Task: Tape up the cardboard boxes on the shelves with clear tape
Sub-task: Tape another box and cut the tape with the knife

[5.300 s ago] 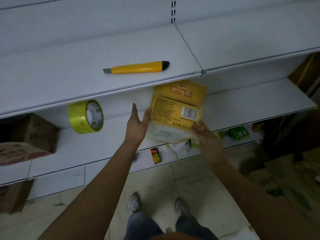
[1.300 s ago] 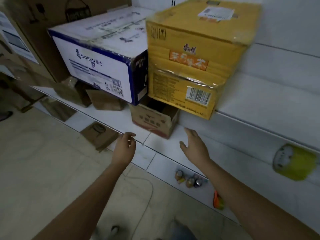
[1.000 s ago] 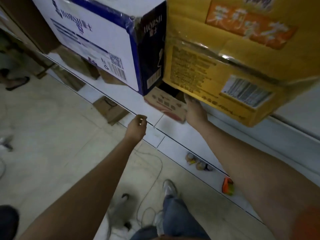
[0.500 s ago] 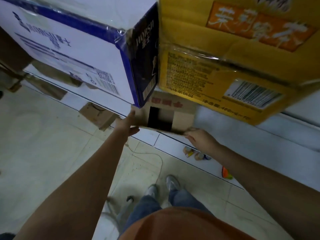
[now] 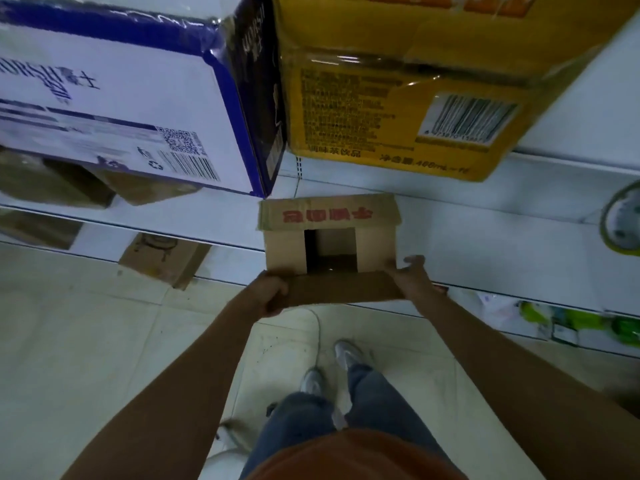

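Observation:
A small brown cardboard box [image 5: 287, 247] with red lettering on its far flap sits at the front edge of the white middle shelf [image 5: 485, 237], top open, a dark gap between its flaps. My left hand [image 5: 270, 294] grips the left end of the near flap. My right hand [image 5: 412, 277] holds the right end of the same flap, fingers curled at the box's corner. A roll of yellowish clear tape [image 5: 621, 220] lies on the same shelf at the far right edge of view.
On the shelf above stand a large white-and-blue carton [image 5: 114, 98] and a taped yellow carton [image 5: 398, 91]. More brown boxes [image 5: 166, 258] sit on lower shelves to the left. Green packets [image 5: 581, 320] lie on the bottom shelf at right. My feet stand on the tiled floor [image 5: 86, 341].
The small brown box has come forward from under the yellow carton to the shelf's front edge. Both hands moved from its sides onto its near flap.

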